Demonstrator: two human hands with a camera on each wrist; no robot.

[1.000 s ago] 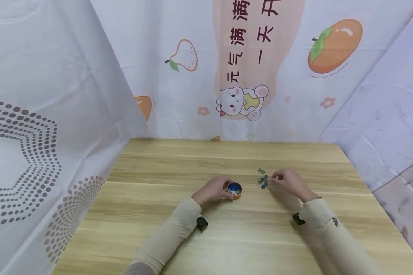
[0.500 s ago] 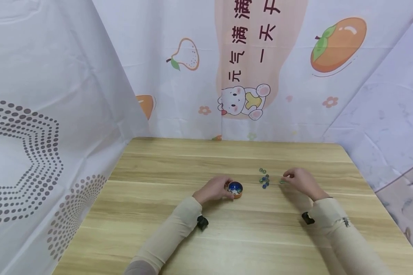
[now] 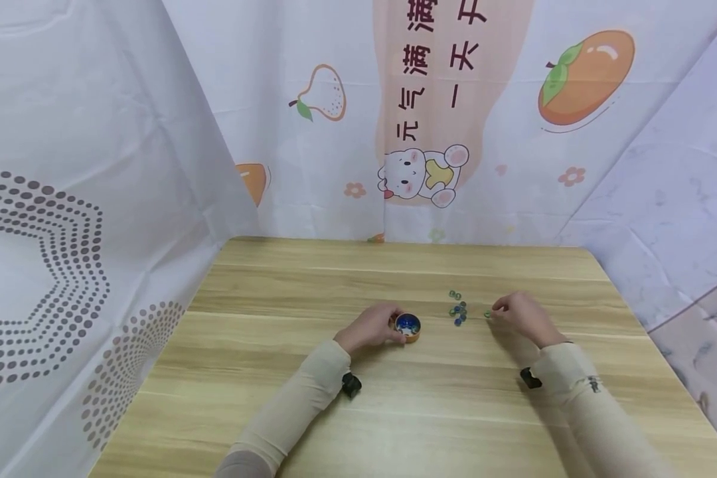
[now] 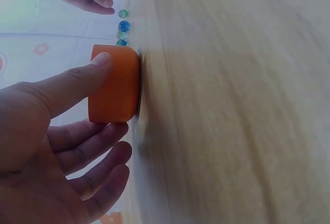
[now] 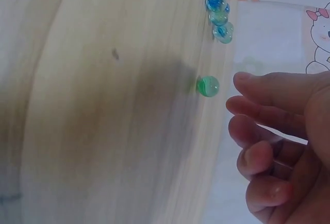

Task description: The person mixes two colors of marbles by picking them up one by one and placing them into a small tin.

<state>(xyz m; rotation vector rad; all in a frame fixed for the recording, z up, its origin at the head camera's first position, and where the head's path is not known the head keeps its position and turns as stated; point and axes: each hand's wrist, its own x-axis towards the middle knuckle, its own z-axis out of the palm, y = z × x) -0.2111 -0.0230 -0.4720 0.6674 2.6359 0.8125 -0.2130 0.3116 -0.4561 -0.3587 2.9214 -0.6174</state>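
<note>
My left hand [image 3: 373, 326] holds a small orange round bowl [image 4: 114, 85], thumb on one side and fingertips on the other. In the head view the bowl looks blue inside, with small glassy shapes in it. A single green-swirled glass marble [image 5: 208, 86] lies on the table just beyond my right hand [image 5: 281, 131]. That hand's thumb and fingers are loosely bent, with nothing between them and a small gap to the marble. Between both hands sits a cluster of blue and green marbles [image 3: 458, 312].
Two pale green marbles [image 3: 455, 295] lie just behind the cluster on the wood-grain table [image 3: 311, 279]. A printed white curtain [image 3: 311, 166] hangs behind the table's far edge, and more sheets hang at both sides.
My right hand has moved right, away from the marble cluster. One green marble now lies apart, left of its fingertips. My left hand stays at the bowl.
</note>
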